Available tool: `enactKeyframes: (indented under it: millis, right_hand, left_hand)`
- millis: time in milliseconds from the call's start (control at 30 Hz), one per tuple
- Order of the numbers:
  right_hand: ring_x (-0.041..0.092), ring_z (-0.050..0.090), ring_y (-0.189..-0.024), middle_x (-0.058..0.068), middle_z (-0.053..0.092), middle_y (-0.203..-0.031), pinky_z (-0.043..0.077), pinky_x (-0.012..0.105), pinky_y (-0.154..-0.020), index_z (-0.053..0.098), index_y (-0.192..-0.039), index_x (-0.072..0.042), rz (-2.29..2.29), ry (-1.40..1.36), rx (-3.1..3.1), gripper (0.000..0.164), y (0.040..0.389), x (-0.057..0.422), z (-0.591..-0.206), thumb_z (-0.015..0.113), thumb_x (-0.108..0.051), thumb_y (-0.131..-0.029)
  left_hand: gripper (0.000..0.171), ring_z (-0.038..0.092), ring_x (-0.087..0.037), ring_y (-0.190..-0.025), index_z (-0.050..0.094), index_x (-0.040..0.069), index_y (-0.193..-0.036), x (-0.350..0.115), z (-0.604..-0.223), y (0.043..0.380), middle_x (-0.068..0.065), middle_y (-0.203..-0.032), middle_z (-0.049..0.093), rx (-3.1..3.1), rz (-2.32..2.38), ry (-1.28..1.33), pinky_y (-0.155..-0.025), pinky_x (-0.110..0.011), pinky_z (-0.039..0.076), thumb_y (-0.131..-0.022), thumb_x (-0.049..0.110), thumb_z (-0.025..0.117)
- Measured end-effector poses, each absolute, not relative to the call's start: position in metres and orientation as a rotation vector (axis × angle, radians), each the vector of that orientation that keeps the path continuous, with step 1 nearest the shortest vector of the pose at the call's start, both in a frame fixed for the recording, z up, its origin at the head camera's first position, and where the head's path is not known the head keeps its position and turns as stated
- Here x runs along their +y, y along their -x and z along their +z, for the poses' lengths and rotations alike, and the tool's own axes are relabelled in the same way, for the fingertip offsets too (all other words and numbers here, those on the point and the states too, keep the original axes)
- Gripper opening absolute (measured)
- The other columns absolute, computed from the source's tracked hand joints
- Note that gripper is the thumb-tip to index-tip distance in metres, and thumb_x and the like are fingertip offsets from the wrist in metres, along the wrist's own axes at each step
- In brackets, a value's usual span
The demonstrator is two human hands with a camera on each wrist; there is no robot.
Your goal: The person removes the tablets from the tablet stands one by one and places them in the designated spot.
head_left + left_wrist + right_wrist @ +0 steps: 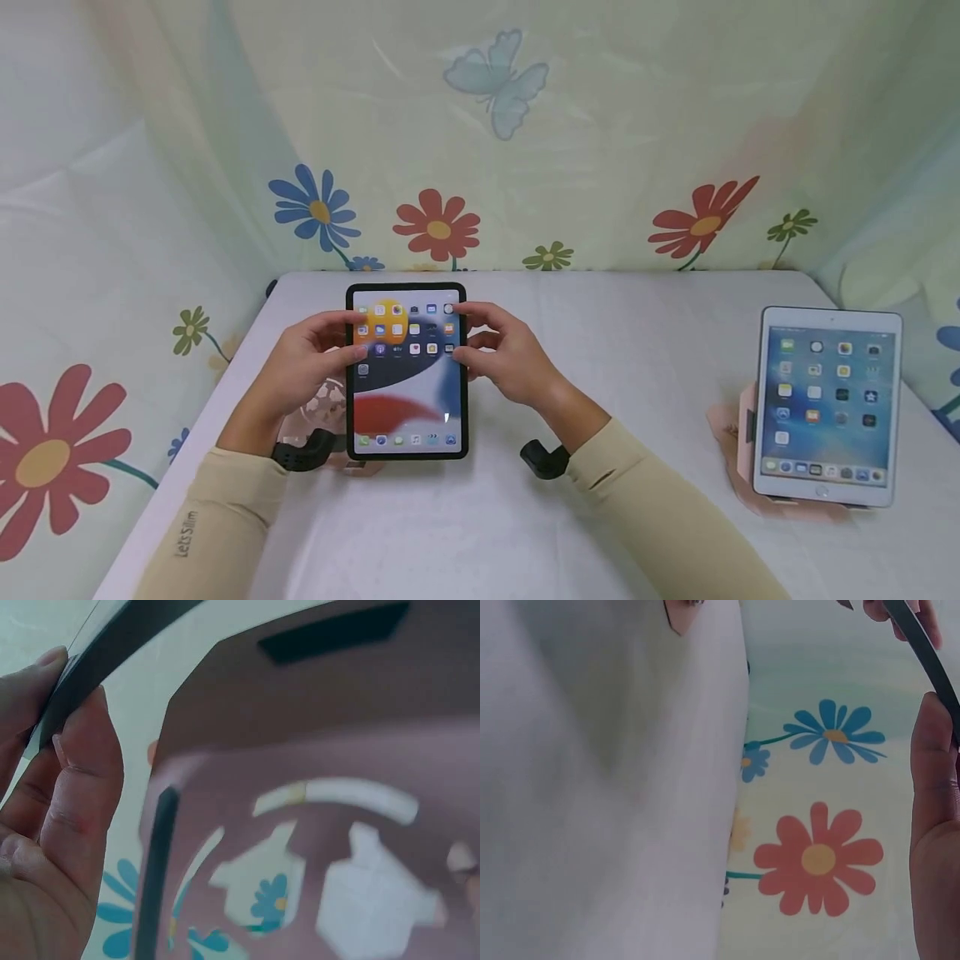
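Both hands hold a black-framed tablet (405, 375) upright at the left of the table, its lit home screen facing me. My left hand (303, 358) pinches its left edge, with the thumb over the front. On the opposite edge my right hand (510, 350) grips it in the same way. Behind the tablet stands a pink tablet stand (322, 408), mostly hidden in the head view. In the left wrist view, the stand's cut-out back plate (225, 705) with dark pads is apart from the tablet's edge (97, 660).
To the right, a white tablet (828, 400) with a lit screen leans on another pink stand (731, 425). A white cloth covers the table (600, 333). Behind it hangs a curtain (600, 150) printed with flowers and a butterfly. Black camera bands (307, 454) circle the wrists.
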State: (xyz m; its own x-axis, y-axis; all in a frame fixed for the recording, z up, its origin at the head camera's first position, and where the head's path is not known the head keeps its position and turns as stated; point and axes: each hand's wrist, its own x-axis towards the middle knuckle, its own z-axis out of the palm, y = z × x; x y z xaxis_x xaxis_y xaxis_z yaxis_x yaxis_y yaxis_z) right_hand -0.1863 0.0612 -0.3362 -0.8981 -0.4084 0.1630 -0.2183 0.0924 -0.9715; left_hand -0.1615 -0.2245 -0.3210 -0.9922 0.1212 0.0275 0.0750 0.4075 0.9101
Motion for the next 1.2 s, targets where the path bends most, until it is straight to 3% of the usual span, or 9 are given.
enactKeyframes:
  millis: [1200]
  right_hand:
    - [0.028,0.063,-0.094,0.017,0.051,-0.116,0.06,0.034,-0.069,0.053,-0.141,-0.006,-1.948,0.502,2.301,0.051,0.169,0.107,-0.348,0.066,0.003,-0.092]
  left_hand:
    - [0.045,0.053,-0.032,-0.11,0.058,0.013,-0.136,-0.175,-0.33,0.169,-0.012,-0.125,0.056,2.484,1.723,-0.115,-0.083,-0.036,0.058,-0.093,0.013,0.073]
